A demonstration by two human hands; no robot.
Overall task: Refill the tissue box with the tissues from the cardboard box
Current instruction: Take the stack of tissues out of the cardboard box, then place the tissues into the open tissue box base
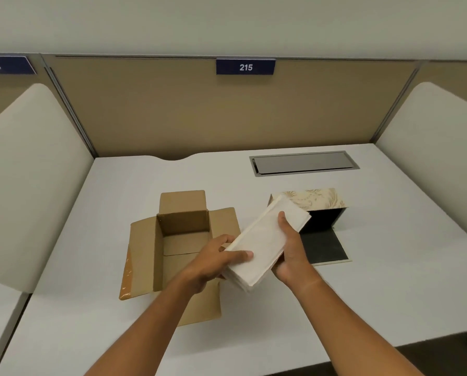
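A thick stack of white tissues (265, 240) is held in the air between both hands, tilted, above the table between the two boxes. My left hand (216, 263) grips its near left end, thumb on top. My right hand (292, 248) holds its right side, thumb on top. The brown cardboard box (183, 240) stands open at the left, flaps spread, its visible inside empty. The tissue box (319, 210), cream patterned with a black inside, lies at the right with its black flap (324, 248) folded down on the table. The stack's far end overlaps the tissue box's left end.
The white desk (362, 294) has a grey cable hatch (303, 162) at the back right. Tan partition walls (172, 109) close off the back, with padded side panels left and right. The desk's front edge runs at the lower right.
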